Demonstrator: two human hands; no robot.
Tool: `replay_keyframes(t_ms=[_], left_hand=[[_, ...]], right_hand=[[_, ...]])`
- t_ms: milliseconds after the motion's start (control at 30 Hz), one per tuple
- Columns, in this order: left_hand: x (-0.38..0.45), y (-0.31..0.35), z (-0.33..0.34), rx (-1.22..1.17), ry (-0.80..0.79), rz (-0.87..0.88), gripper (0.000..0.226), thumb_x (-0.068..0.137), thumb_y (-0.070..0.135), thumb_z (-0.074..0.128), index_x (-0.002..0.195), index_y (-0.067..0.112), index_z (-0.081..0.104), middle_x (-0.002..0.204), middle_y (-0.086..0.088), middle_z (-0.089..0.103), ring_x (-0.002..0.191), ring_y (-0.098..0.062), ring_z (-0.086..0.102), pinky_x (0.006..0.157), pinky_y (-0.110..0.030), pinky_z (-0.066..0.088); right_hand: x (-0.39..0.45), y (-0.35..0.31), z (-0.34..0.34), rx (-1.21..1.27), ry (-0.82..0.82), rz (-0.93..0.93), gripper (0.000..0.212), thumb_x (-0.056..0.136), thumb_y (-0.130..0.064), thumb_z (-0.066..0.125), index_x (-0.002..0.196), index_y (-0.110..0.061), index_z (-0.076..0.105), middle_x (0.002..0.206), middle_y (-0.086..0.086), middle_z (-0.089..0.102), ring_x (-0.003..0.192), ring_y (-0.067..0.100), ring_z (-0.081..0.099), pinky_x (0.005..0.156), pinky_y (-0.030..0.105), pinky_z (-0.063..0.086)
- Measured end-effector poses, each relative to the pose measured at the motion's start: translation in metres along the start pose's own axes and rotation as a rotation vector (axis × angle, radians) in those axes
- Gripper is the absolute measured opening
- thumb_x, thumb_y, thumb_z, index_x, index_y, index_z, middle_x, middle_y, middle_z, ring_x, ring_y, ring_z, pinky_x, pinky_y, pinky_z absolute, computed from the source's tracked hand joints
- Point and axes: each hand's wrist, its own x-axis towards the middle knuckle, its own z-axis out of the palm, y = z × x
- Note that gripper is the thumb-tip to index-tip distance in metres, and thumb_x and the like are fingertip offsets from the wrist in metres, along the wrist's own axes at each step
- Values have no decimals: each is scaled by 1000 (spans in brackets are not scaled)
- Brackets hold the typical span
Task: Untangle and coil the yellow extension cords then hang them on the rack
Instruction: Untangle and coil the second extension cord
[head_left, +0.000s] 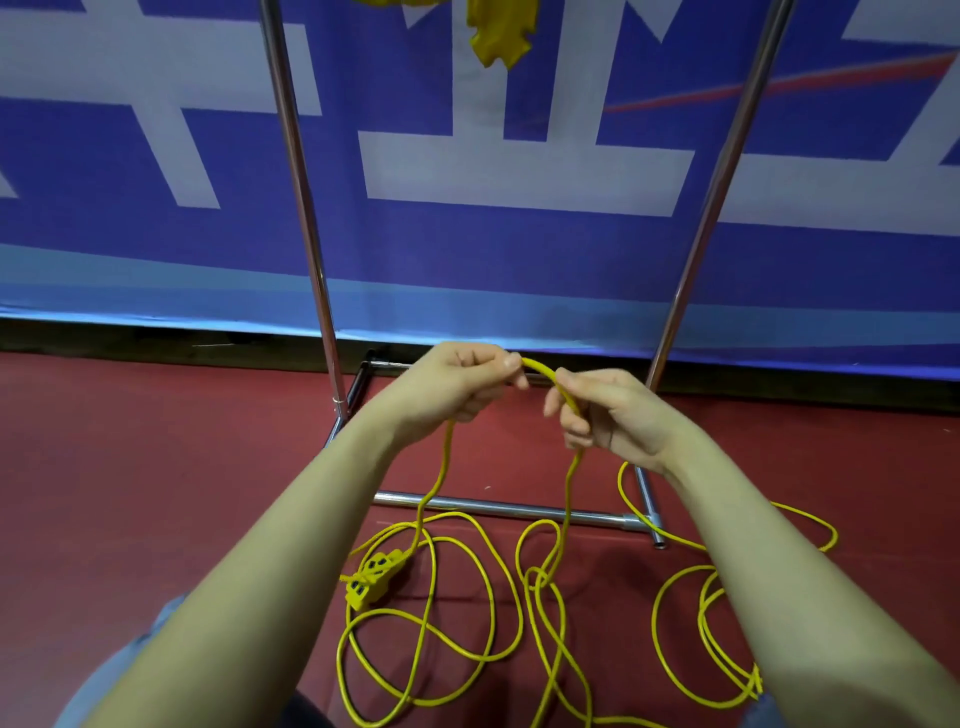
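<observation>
A yellow extension cord (470, 597) lies in loose tangled loops on the red floor in front of me. My left hand (462, 382) pinches a short raised stretch of it. My right hand (608, 410) grips the same stretch a little to the right. One strand drops from each hand to the floor. The left strand runs down to the cord's yellow socket block (375, 578). The metal rack (519, 509) stands just beyond my hands, its two upright poles rising out of view. Another yellow socket block (498, 31) hangs at the top edge, between the poles.
A blue and white banner (519, 176) covers the wall behind the rack. The rack's base bars lie on the floor beneath my hands. More yellow cord loops (691, 623) spread to the right, partly under my right forearm.
</observation>
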Motion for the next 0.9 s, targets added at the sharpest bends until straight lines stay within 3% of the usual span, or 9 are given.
replay_keyframes(t_ms=[133,233,333,433,533,633,767,900], left_hand=[[-1,2,-17,-128,98,17,29,98,23,43,81,7,61,46,8,37,36,-2,18,37,-15,11],[-2,-1,-25,-275,211,95,30,93,24,47,73,9,63,44,9,31,36,-1,18,38,-16,11],[-1,-1,-33,-379,259,138,35,93,21,48,62,15,64,43,9,28,35,-2,19,38,-17,12],[-6,-1,-42,-195,211,-20,36,93,20,46,63,12,64,45,3,35,38,-9,29,41,-20,19],[-11,-3,-46,40,167,-174,30,95,17,44,79,6,67,56,-1,53,45,-12,45,44,-20,35],[-11,-5,-50,-57,30,-239,29,87,27,49,90,4,66,63,-2,61,49,-12,51,47,-20,42],[-8,-6,-42,63,-59,-264,39,88,41,50,90,7,69,70,-5,66,54,-13,54,56,-23,44],[-5,-14,-14,247,-177,-247,29,98,27,47,84,8,65,58,1,54,48,-10,42,49,-22,35]], right_hand=[[-1,17,-8,-24,-36,29,31,86,-32,56,77,-4,64,56,4,51,55,16,45,59,25,43],[-3,21,-13,-106,15,87,30,86,-33,55,76,-6,64,59,4,54,57,16,46,59,24,41],[-5,23,-11,-270,89,126,33,92,-31,53,69,-10,62,52,0,49,49,12,37,49,21,32],[-7,23,-12,-290,162,136,37,92,-29,56,61,-8,59,43,-2,35,39,8,24,43,20,20],[-10,17,-13,-303,203,131,39,91,-30,58,58,-8,58,41,-3,29,40,9,20,42,19,18],[-10,10,-11,-362,220,97,39,91,-29,59,58,-8,58,41,-2,29,40,9,21,41,18,19],[-8,7,-7,-389,219,71,38,89,-30,60,58,-9,61,41,-3,29,40,9,22,42,19,20],[-2,8,11,-376,128,92,35,88,-28,63,59,-9,62,41,-4,30,40,9,22,41,19,19]])
